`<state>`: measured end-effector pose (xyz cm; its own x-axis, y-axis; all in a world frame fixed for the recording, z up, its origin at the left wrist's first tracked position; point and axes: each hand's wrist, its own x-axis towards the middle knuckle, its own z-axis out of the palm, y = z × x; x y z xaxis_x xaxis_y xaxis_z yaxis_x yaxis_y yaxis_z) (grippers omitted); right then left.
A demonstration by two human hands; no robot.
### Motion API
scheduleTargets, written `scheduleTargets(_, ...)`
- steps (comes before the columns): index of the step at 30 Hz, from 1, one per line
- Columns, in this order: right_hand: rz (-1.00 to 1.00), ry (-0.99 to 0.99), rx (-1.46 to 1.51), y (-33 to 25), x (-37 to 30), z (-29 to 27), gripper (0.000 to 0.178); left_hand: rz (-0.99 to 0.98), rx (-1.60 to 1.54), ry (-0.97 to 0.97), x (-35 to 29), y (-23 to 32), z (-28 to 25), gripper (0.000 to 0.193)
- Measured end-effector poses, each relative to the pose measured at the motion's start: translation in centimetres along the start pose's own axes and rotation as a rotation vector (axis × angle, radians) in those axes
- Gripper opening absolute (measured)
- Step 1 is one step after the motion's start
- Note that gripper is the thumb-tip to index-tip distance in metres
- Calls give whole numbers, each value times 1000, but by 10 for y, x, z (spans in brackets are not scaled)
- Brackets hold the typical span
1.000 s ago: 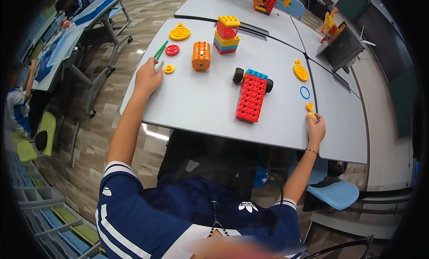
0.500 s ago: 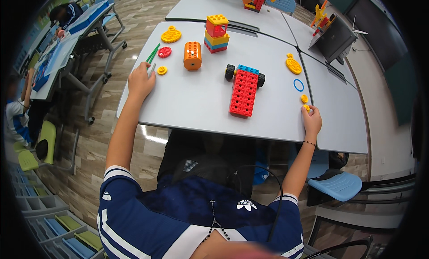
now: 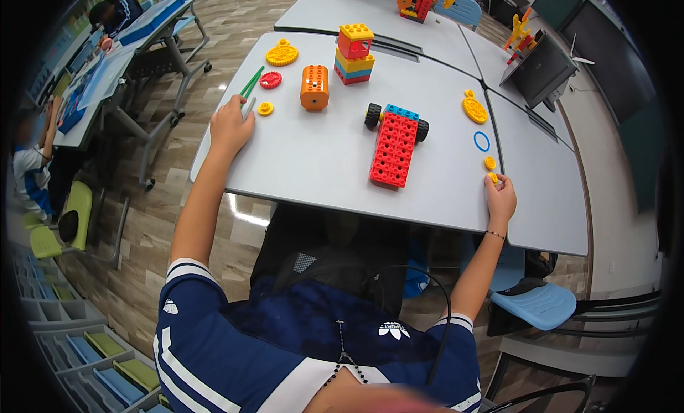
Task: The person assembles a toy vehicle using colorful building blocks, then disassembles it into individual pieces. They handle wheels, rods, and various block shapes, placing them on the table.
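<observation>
"Right grip (image 3: 502, 199) first: what has it got?"

"A yellow knob (image 3: 492, 177), pinched between thumb and finger at about 4 o'clock on the worktop (image 3: 306, 157), taking 12 as the far side."

"And the left grip (image 3: 229, 130)?"

"At 9 o'clock. Its fingers are at the near ends of the green rods (image 3: 253, 81) and beside a grey rod (image 3: 249, 108); I can't tell whether they close on any."

"Around them?"

"From the left grip, a red gear (image 3: 271, 80) at 1 o'clock. From the red block (image 3: 393, 149), the orange block (image 3: 314, 87) at 10 and the tower (image 3: 354, 55) at 11. A yellow disc (image 3: 489, 163) is just beside the knob, at its 12."
</observation>
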<state>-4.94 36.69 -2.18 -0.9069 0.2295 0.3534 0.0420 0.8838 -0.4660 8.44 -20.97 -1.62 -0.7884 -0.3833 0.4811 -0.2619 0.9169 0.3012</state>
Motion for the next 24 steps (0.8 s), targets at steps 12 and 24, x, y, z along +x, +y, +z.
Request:
scheduleTargets(12,-26,25,35,0,-1,0,44,15,30,61,-2,-4,4,31)
scheduleTargets(24,6,49,127,-1,-2,-1,45,398,-229,197,-17,87,-32,28)
